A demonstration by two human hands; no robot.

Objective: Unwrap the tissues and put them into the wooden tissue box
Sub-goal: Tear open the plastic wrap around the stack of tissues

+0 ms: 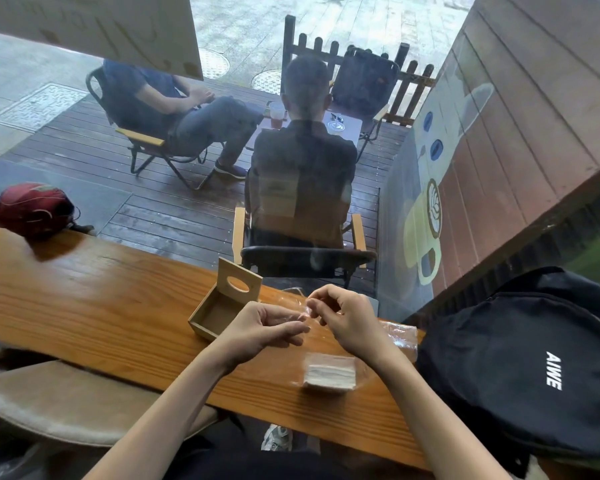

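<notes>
Wooden table at a window, terrace beyond.
Both hands' fingers pinch clear wrap; tissues, open box, black bag alongside.

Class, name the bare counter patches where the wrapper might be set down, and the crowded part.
Free: the stretch between the red helmet and the wooden tissue box. Crowded: around the tissues, beside the black backpack.

Warm wood, clear film, black bag

My counter is orange-brown with dark grain; the tissue box is pale tan, the tissues white under clear wrap, my backpack black with white lettering, the helmet red.
</notes>
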